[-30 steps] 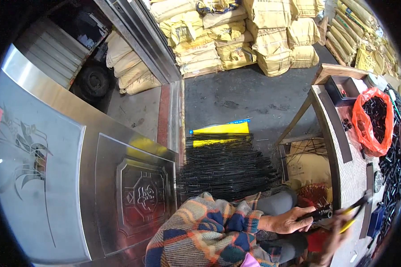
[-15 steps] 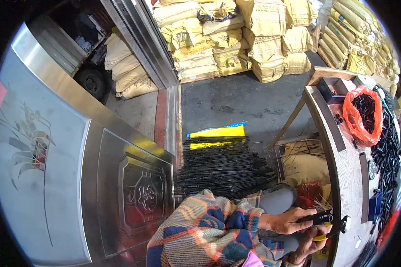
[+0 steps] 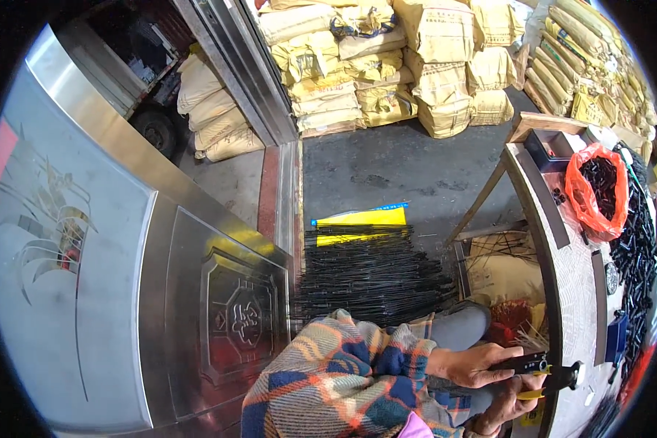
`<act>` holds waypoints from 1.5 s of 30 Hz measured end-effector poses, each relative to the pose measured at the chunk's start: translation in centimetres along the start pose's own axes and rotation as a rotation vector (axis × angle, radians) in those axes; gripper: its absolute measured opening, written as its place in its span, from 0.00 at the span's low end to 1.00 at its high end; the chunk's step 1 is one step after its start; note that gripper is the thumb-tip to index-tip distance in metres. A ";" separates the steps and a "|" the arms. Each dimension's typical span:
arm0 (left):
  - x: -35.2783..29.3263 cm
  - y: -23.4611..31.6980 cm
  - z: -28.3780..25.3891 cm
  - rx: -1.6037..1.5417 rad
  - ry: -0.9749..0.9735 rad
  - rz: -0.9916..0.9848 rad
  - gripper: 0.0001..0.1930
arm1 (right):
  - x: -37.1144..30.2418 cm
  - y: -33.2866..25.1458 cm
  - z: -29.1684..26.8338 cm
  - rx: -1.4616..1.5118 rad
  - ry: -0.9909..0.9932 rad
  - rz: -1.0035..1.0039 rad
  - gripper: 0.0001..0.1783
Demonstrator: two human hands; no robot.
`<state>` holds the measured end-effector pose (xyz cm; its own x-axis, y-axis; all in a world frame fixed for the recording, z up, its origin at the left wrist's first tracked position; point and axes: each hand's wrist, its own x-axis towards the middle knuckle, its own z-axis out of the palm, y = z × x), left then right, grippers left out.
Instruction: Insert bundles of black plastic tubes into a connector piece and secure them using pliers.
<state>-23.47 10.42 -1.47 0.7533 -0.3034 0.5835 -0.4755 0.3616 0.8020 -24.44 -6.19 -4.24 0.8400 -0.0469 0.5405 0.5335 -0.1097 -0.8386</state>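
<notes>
My left hand, in a plaid sleeve, is closed around a dark, blocky black piece whose kind I cannot make out. Just below it, my right hand grips a yellow-handled hand tool that looks like pliers. A black part with a pale round end sticks out past both hands over the table edge; whether it belongs to the tool is unclear. The two hands are close together beside the worktable. My fingers partly hide both held things.
On the table are an orange-red plastic bag of small black parts, a heap of black parts, a dark box and a blue block. Thin black rods cover the floor ahead. A metal door stands left; stacked sacks stand beyond.
The black piece in my left hand has turned more level, and the pale-ended part has shifted slightly right. Both hands stay close together. The whole view has shifted a little.
</notes>
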 end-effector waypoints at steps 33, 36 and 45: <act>-1.2 -1.8 -0.8 -0.102 0.023 -0.524 0.36 | 3.3 -4.9 -6.2 -1.271 -0.582 -0.390 0.23; -1.2 -2.1 -1.1 -0.129 0.038 -0.538 0.37 | 3.7 -5.2 -6.1 -1.328 -0.569 -0.455 0.22; -0.7 -1.6 -0.3 0.149 0.041 -0.504 0.42 | 5.3 -6.2 -6.5 -1.196 -0.919 -0.330 0.15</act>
<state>-23.10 10.33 -3.23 0.9210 -0.3713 0.1179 -0.1070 0.0499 0.9930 -23.92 -12.18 4.33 0.7131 0.6962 0.0820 0.6905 -0.7178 0.0896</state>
